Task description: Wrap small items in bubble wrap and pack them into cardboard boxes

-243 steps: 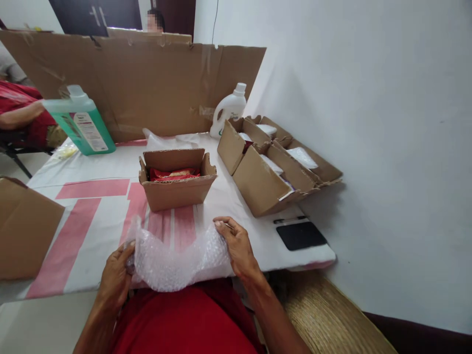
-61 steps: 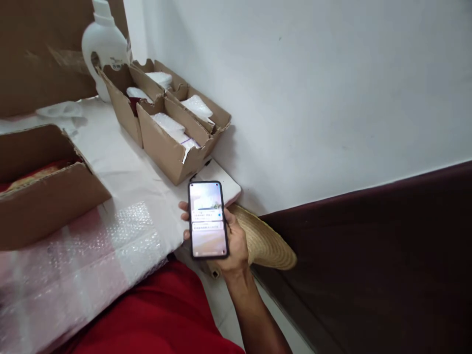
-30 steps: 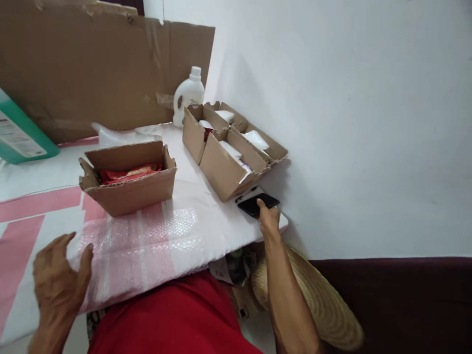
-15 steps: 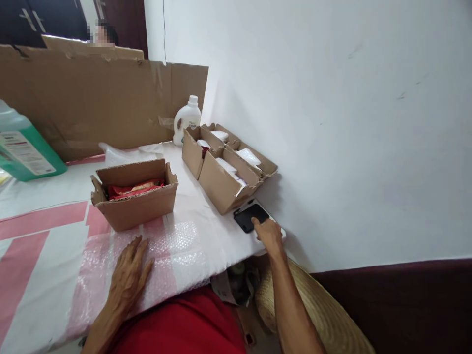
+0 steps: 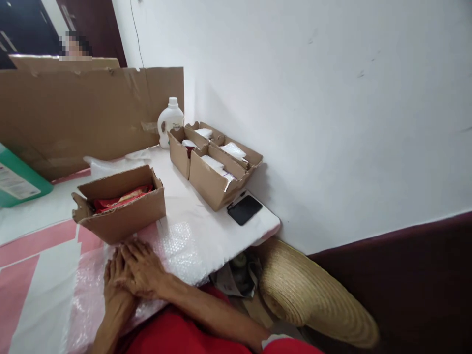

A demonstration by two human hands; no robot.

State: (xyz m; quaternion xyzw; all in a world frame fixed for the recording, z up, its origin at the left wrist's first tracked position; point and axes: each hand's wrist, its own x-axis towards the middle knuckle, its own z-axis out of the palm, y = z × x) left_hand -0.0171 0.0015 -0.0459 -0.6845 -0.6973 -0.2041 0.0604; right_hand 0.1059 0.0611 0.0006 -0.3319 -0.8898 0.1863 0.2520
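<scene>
My left hand (image 5: 118,282) lies on the bubble wrap (image 5: 180,253) at the table's near edge, fingers stretched forward. Partly over it rests my right hand (image 5: 144,268), its fingers extended and holding nothing. Just beyond the fingertips stands an open cardboard box (image 5: 127,219) with a red packet (image 5: 123,199) in it. To the right, a black phone (image 5: 245,210) lies flat near the table corner, touched by neither hand. Behind the phone, several joined cardboard boxes (image 5: 206,179) hold white bubble-wrapped items (image 5: 234,150).
A white jug (image 5: 171,120) and an upright cardboard sheet (image 5: 92,113) stand at the back. A green liquid bottle (image 5: 22,177) is at the left. The wall (image 5: 332,123) borders the right side. A woven straw hat (image 5: 313,295) sits below the corner. Another person's head shows behind the cardboard.
My right hand has left the phone and moved left onto my left hand. The phone stays on the table. The camera view has turned slightly right.
</scene>
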